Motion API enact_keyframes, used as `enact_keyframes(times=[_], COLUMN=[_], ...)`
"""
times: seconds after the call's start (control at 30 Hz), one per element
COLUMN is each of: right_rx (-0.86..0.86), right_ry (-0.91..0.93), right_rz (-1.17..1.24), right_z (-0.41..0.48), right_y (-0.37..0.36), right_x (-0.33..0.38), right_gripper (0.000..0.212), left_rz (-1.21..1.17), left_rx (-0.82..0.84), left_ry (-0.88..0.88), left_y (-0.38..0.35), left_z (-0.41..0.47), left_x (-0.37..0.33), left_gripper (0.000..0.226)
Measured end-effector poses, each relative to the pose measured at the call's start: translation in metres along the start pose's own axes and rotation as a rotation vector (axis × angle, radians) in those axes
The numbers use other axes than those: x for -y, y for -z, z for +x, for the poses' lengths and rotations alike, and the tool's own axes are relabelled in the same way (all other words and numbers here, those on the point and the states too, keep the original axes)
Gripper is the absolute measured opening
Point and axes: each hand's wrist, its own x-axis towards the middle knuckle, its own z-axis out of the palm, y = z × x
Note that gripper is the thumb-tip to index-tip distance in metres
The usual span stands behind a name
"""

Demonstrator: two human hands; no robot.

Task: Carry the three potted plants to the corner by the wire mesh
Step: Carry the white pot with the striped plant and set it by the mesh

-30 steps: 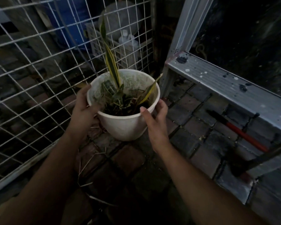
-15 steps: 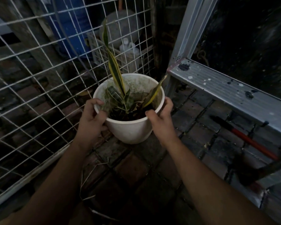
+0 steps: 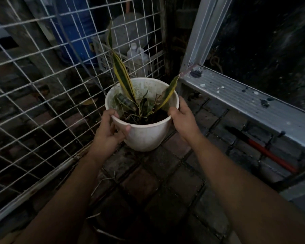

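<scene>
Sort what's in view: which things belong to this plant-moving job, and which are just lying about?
Job:
white plant pot
left hand and right hand, gripping its rim
wire mesh

Lying about:
red-handled tool
metal ladder
blue barrel
plastic crate of bottles

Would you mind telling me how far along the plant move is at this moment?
Done: no pot stands delivered in view yet. In hand: the left hand and right hand both grip the rim of one white pot with a striped plant, at the brick corner beside the wire mesh. Left: letting go of this one, then presumably the other two, which are not in view.
</scene>
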Motion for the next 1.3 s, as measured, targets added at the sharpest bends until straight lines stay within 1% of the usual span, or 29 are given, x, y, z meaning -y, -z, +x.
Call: enact_keyframes(times=[0.13,0.23,0.37,0.43,0.47,0.53,0.6,0.63,0.7,0.77,0.83,0.93,1.0,1.1,1.3], right_rx=[0.015,-0.073,-0.163,-0.19,-0.194,-0.147,-0.047,-0.008,0.032,0.044,0.051,-0.001,-0.003,0.012,0.005], right_ry=[0.011,0.073,0.066,0.118,0.177,0.344,0.491,0.53,0.539,0.575,0.602,0.572,0.57,0.655,0.673], right_rz=[-0.122,-0.204,-0.233,-0.267,-0.273,-0.284,-0.371,-0.423,-0.464,-0.463,-0.497,-0.626,-0.632,-0.6,-0.541], right_z=[0.006,-0.009,-0.033,-0.04,-0.044,-0.049,-0.048,-0.046,-0.04,-0.034,-0.032,-0.034,-0.032,-0.024,-0.014], right_y=[0.006,-0.001,-0.015,-0.015,-0.014,-0.015,-0.015,-0.014,-0.01,-0.005,-0.002,-0.003,-0.005,-0.007,-0.005], right_x=[0.005,0.001,-0.003,-0.004,-0.003,-0.002,-0.008,-0.011,-0.015,-0.016,-0.019,-0.021,-0.02,-0.018,-0.021], right_gripper=[0.051,0.047,0.055,0.06,0.063,0.058,0.042,0.038,0.04,0.041,0.038,0.037,0.042,0.043,0.04], left_rz=[0.1,0.135,0.18,0.204,0.217,0.247,0.312,0.342,0.349,0.344,0.373,0.422,0.434,0.405,0.295], left_rx=[-0.122,-0.153,-0.175,-0.185,-0.193,-0.226,-0.287,-0.319,-0.344,-0.328,-0.272,-0.177,-0.148,-0.15,-0.18], left_ry=[-0.001,-0.019,-0.035,-0.036,-0.033,-0.03,-0.038,-0.041,-0.031,-0.013,-0.009,-0.097,-0.151,-0.145,-0.131], left_y=[-0.004,-0.004,-0.009,-0.011,-0.011,-0.016,-0.028,-0.036,-0.049,-0.051,-0.042,-0.024,-0.019,-0.022,-0.025], left_z=[0.005,0.005,0.003,0.002,0.002,0.004,0.007,0.007,0.007,0.007,0.007,0.009,0.01,0.009,0.01], left_x=[0.001,0.001,-0.006,-0.009,-0.01,-0.006,-0.005,-0.007,-0.009,-0.009,-0.009,-0.009,-0.007,-0.005,-0.002], left_gripper=[0.034,0.032,0.03,0.034,0.037,0.045,0.045,0.043,0.041,0.041,0.041,0.039,0.039,0.035,0.028])
